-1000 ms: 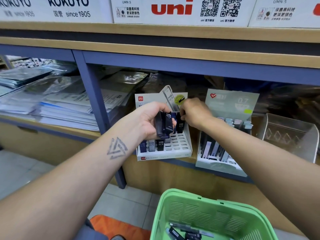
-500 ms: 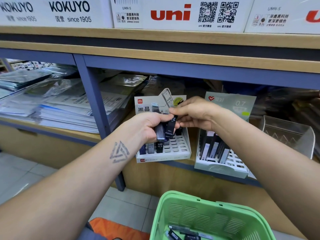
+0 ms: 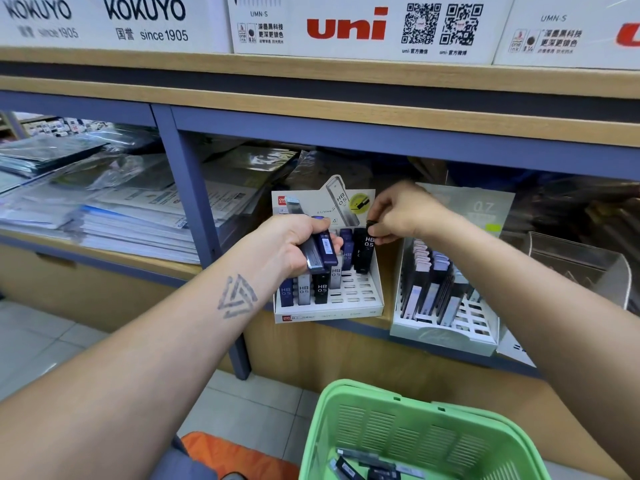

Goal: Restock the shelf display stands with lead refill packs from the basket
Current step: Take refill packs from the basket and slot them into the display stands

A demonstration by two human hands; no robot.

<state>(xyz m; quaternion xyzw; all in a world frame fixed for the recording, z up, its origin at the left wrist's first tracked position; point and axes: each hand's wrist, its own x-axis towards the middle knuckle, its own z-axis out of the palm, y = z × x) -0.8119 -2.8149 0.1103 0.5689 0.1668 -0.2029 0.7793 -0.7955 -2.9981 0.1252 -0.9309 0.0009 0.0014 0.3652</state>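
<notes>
My left hand [image 3: 289, 244] grips a small bunch of lead refill packs [image 3: 320, 252], grey and dark blue, in front of the white HB 0.5 display stand [image 3: 360, 297]. My right hand [image 3: 401, 214] pinches the top of a black HB 0.5 pack [image 3: 365, 252] that stands in the back right row of that stand. Several packs fill the stand's front left slots. A second pale stand [image 3: 446, 336] marked 0.7 sits to the right with several grey packs. The green basket [image 3: 398, 431] at the bottom holds a few loose packs [image 3: 367, 467].
Stacks of wrapped paper goods [image 3: 138, 220] fill the shelf bay to the left of a blue upright [image 3: 194, 209]. A clear plastic bin [image 3: 581, 268] sits at the far right. Uni and Kokuyo boxes [image 3: 346, 26] line the shelf above. Tiled floor lies below.
My right hand took a black pack from the bunch in my left hand and moved it right and down into the back row of the HB 0.5 stand.
</notes>
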